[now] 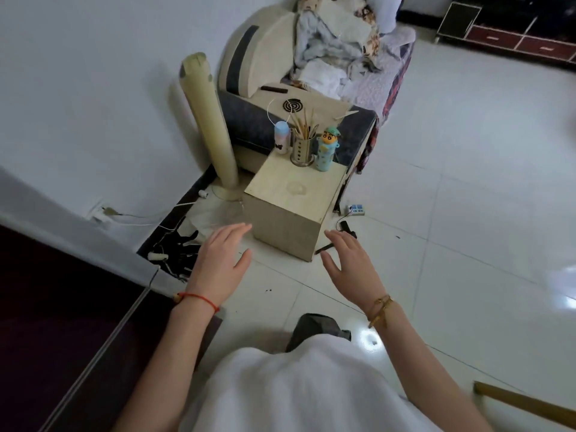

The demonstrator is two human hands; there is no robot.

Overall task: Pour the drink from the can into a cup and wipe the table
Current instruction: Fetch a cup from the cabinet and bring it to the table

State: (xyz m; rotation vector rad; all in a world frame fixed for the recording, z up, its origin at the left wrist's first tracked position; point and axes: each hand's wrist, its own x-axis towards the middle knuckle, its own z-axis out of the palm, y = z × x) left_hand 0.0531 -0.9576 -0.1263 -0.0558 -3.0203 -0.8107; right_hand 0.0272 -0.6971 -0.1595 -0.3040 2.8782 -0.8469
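Head view shows the left hand (223,260) and right hand (350,263) at frame centre, each grip apart and empty, below the small surface (274,182) carrying a clear cup (297,187).

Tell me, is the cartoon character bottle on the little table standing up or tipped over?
Upright. The cartoon bottle stands on its base at the far edge of the small table, beside the metal utensil holder.
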